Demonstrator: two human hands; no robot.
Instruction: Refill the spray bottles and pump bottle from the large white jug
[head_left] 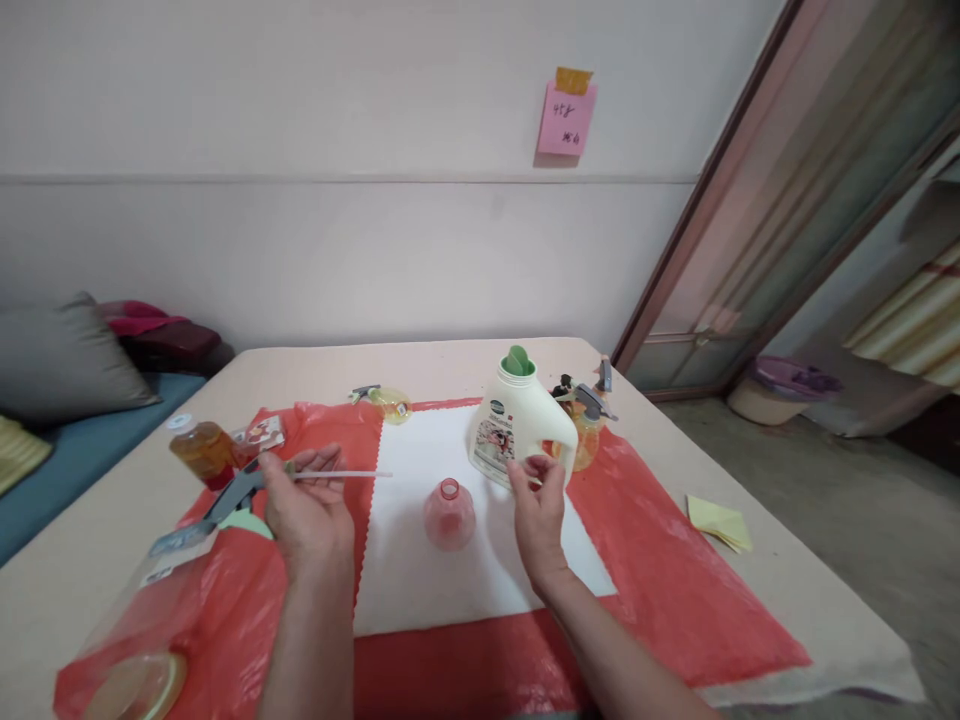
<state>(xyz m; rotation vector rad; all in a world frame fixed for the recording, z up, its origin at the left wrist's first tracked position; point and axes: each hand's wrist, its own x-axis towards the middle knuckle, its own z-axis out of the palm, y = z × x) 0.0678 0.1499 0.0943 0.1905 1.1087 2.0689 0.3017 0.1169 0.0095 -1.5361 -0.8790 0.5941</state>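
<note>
My left hand (304, 505) holds a grey spray-trigger head (229, 495) whose thin white dip tube (345, 474) points right over the white cloth (427, 590). My right hand (538, 505) reaches to the handle of a white detergent jug (517, 425) with a green cap, fingers at the handle, grip unclear. A small pink open-necked bottle (449, 515) stands upright on the cloth between my hands.
A red plastic sheet (675, 590) covers the table under the cloth. An amber bottle (201, 450) lies at left, a clear bottle (139, 650) at the near left, spray bottles (589, 425) behind the jug, one (390, 402) at the back. Yellow paper (718, 522) sits right.
</note>
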